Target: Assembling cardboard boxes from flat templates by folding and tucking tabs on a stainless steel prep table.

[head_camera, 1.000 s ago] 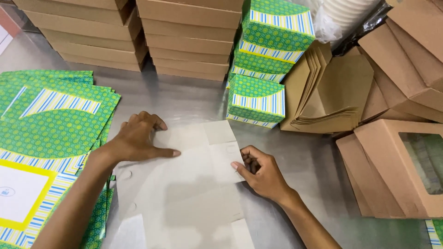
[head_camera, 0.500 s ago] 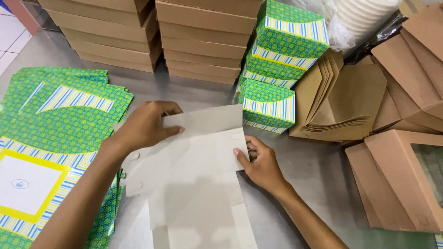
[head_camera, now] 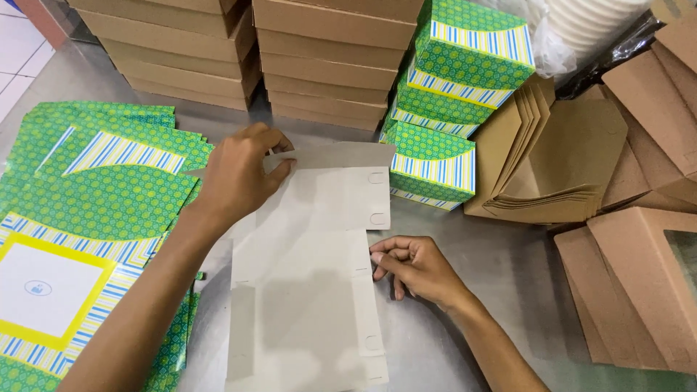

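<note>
A flat grey box blank (head_camera: 312,290) is laid plain side up on the steel counter (head_camera: 508,268). Its far flap is pinched and lifted by the closed fingers of the left hand (head_camera: 236,174); its right edge is pressed by the curled fingers of the right hand (head_camera: 414,268). Left of the blank, green patterned blanks (head_camera: 87,210) are piled. Just beyond it, folded green boxes (head_camera: 443,109) and brown boxes (head_camera: 327,65) are stacked, hemming the flap.

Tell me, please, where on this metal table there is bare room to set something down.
Bare table shows between the grey box blank and the brown window boxes, just beyond the right hand. A thin strip lies before the brown box stacks. The flat green blanks crowd the left; brown sleeves crowd the right.
</note>
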